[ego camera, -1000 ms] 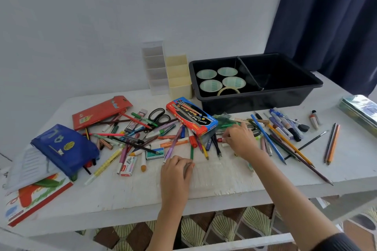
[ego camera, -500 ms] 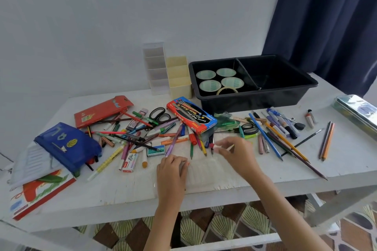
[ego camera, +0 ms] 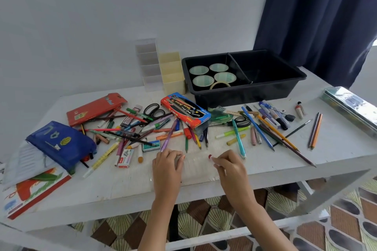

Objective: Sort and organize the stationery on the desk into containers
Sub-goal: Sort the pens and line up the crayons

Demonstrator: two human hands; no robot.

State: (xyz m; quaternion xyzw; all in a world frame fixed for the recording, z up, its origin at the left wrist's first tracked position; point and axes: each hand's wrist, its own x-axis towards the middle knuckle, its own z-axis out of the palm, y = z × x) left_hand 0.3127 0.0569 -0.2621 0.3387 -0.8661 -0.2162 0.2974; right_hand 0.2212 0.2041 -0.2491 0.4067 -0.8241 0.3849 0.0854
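Note:
A clear ribbed plastic tray [ego camera: 196, 170] lies near the front edge of the white desk [ego camera: 122, 185]. My left hand [ego camera: 167, 166] grips its left end, fingers curled over it. Just right of the tray, my right hand [ego camera: 229, 166] pinches a small white pen with a red tip [ego camera: 210, 156] and holds it over the tray's right end. Behind both hands spreads a loose pile of pens, pencils and markers [ego camera: 142, 132]. More pencils and markers [ego camera: 269, 124] lie to the right.
At the back stand a black two-part bin [ego camera: 293, 85] holding tape rolls [ego camera: 212, 74], a cream organizer [ego camera: 173, 79] and a clear organizer [ego camera: 149, 67]. Also present: red pencil box [ego camera: 95, 107], blue pouch [ego camera: 61, 144], colour-pencil box [ego camera: 184, 109], black scissors [ego camera: 154, 109], metal tin [ego camera: 350, 105], books [ego camera: 30, 187].
My right hand drew back from the pile toward the front edge, carrying the red-tipped pen to the tray. My left hand stayed on the tray's left end.

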